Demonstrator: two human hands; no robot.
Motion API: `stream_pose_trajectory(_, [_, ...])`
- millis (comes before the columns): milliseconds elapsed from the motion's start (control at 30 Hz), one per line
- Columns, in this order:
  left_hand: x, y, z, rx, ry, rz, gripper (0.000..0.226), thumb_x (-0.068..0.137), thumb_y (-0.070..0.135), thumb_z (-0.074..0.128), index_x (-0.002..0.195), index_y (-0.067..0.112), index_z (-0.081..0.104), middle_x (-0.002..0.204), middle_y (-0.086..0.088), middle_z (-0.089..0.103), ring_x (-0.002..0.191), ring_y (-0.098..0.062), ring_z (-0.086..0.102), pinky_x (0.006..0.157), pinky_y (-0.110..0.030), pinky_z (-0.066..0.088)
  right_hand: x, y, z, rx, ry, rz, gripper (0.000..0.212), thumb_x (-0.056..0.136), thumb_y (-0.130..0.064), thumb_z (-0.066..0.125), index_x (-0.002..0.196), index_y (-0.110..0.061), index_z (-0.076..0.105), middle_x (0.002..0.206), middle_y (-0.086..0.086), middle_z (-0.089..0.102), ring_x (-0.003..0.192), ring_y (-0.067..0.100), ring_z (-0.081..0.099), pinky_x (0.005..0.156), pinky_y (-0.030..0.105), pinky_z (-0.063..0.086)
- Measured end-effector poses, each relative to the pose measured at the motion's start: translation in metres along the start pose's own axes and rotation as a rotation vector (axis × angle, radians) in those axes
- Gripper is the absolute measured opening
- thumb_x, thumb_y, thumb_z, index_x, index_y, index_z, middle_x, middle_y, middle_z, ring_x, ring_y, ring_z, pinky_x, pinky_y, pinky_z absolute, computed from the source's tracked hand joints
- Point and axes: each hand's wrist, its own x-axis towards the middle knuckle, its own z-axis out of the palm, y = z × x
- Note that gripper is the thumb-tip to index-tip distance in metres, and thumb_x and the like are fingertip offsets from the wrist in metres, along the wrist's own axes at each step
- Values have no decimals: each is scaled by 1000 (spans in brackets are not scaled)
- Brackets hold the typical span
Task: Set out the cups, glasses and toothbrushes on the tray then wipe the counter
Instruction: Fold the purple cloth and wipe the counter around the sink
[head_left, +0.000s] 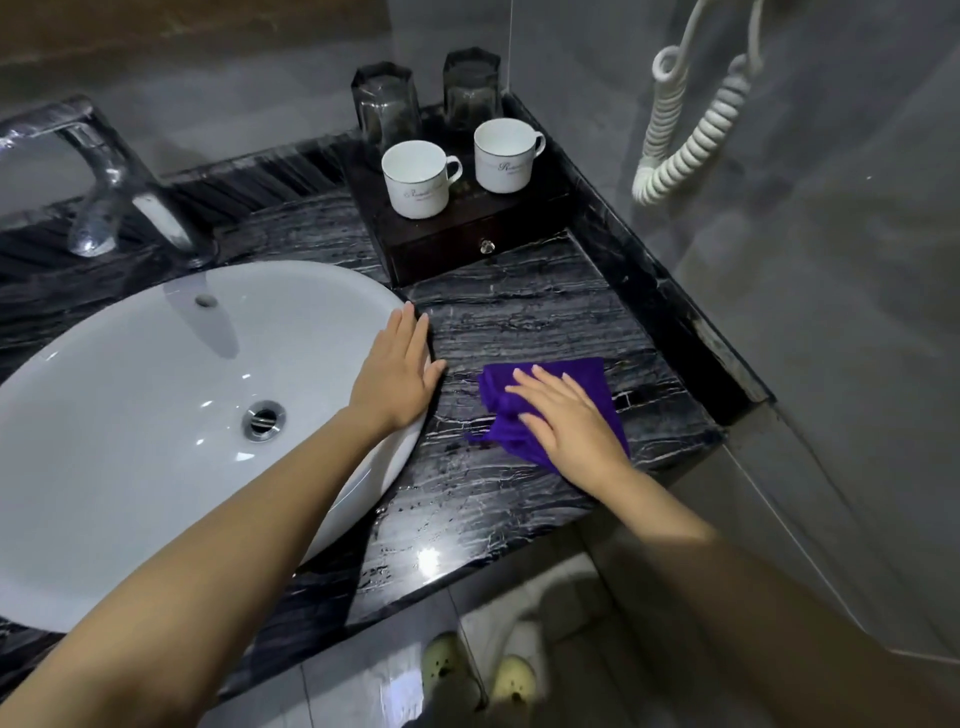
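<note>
Two hands down on black veined marble desk (519, 312). Right hand (563, 415) lies flat on crumpled purple cloth (550, 384), fingers spread, pressing rather than gripping. Left hand (400, 369) flat on rim of white oval basin (156, 374), holding nothing. Cloth looks soft, light, likely damp; palm pressure should drag it well. White cups (415, 179), upturned smoky glasses (387, 104) on dark wooden tray (441, 244) look fragile. Toothbrushes not visible.
</note>
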Motion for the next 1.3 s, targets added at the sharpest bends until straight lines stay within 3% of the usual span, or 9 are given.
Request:
stream_pose_trajectory(67, [0,-1,1,-8,5,0,64,96,37,35,145,3,13,156,-19,5,146,-31,2,119,-40,3,-11,15,-8,-61,11,65,43,98,-31,43,140,-22,45,152,-6,36,145,15,24,119,35,9])
stream_pose_trajectory(200, [0,0,2,-12,14,2,63,97,36,33,145,2,12,156,-19,3,146,-30,-1,120,-40,2,-20,38,-19,-408,-117,108,61,93,-59,21,149,-37,16,160,-11,7,149,18,0,119,44,0])
stream_pose_trajectory(300, [0,1,2,-19,11,-6,62,97,36,31,146,3,11,157,-17,2,146,-29,-2,120,-39,1,11,40,-19,-427,-122,165,69,87,-66,13,150,-36,11,161,-8,3,149,22,-3,119,47,-2])
stream_pose_trajectory(533, [1,0,2,-25,14,-11,60,97,33,33,145,2,13,157,-18,2,146,-29,-2,120,-39,1,70,28,-3,-427,-146,215,65,92,-63,16,150,-36,5,162,-4,-2,148,26,-7,118,50,-6])
stream_pose_trajectory(767, [1,-1,1,-26,11,-1,58,98,31,33,145,2,14,156,-18,5,146,-30,0,119,-39,3,-12,-20,14,-406,-227,-100,64,90,-59,13,149,-36,17,160,-7,12,149,23,4,119,47,1])
stream_pose_trajectory(900, [1,-1,1,-30,10,-8,59,98,32,33,145,2,14,157,-18,4,146,-30,0,119,-38,2,-51,-1,2,-409,-206,-147,59,93,-55,24,148,-34,25,158,-8,20,148,19,10,119,44,6])
stream_pose_trajectory(1067, [0,-1,2,-24,12,-14,60,98,35,29,146,5,11,157,-15,2,146,-28,-2,118,-36,-1,-34,34,-25,-440,-132,-23,58,91,-54,27,145,-34,33,155,-7,30,146,21,24,117,43,17])
stream_pose_trajectory(1300, [0,-1,3,-36,17,-5,59,98,34,29,146,4,12,157,-16,2,146,-28,-3,119,-36,0,44,61,-26,-448,-131,113,61,93,-57,22,150,-34,16,161,-6,9,149,21,2,119,46,2])
